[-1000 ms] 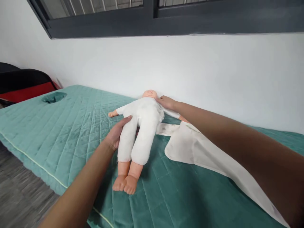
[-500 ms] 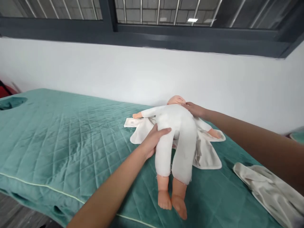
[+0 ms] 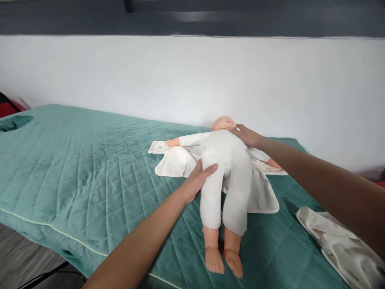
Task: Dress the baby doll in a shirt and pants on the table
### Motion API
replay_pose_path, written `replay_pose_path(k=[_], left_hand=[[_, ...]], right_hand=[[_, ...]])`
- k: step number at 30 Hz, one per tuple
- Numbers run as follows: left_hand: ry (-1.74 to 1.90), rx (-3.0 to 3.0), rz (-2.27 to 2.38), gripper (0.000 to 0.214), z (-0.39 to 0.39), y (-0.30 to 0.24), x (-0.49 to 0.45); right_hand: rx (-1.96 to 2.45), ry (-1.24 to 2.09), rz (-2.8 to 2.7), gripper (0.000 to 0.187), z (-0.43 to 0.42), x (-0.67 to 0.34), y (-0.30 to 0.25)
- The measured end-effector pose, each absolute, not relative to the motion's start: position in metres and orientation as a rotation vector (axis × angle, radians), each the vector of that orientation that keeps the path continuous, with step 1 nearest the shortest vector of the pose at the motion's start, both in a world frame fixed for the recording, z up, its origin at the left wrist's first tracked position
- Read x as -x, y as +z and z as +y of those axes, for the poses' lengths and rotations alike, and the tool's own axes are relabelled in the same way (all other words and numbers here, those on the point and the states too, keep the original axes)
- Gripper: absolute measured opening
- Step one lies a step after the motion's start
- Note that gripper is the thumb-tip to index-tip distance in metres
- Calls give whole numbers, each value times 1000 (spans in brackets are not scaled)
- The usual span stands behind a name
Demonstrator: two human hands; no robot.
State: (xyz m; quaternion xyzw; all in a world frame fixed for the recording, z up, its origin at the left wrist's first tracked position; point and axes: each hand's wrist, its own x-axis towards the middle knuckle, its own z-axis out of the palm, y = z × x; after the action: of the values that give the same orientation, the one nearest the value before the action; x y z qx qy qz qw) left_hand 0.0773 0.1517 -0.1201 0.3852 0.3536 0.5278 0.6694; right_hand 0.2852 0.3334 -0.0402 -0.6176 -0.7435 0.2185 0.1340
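Observation:
A baby doll point(image 3: 225, 154) with a white cloth body lies on its back, feet toward me, head at the wall side. Beneath it a small white baby garment point(image 3: 174, 162) is spread open, its sleeves out to both sides. My left hand point(image 3: 197, 180) grips the doll's hip and upper thigh on the left, thumb on top and fingers partly hidden beneath. My right hand point(image 3: 246, 135) holds the doll at the shoulder and neck, close to its chin; some of those fingers are hidden behind the doll.
A green quilted cover point(image 3: 90, 172) spreads over the bed. Another white patterned garment point(image 3: 343, 245) lies at the right, partly behind my right forearm. A white wall point(image 3: 180, 76) rises behind the bed, below a dark window frame point(image 3: 210, 18). Black cables point(image 3: 45, 275) lie on the floor.
My view has tilted down, so less of the window shows. The doll lies slightly farther right over the garment. Both hands keep their hold on it.

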Motion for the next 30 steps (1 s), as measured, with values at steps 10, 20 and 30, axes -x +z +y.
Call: replay_pose_path(k=[10,20,30], left_hand=[[1173,-1782,1413,29,156,-127,-40],[632,-2410,1832,28,142,-127,-21],[542,-2405,1904,19,115,-122,-18]], right_hand=[[1179,-11,-2334,34,255,-207,-24],[899,199,-2554,34,110,-197,-60],[1109,7,-2597,44,82,-218,-76]])
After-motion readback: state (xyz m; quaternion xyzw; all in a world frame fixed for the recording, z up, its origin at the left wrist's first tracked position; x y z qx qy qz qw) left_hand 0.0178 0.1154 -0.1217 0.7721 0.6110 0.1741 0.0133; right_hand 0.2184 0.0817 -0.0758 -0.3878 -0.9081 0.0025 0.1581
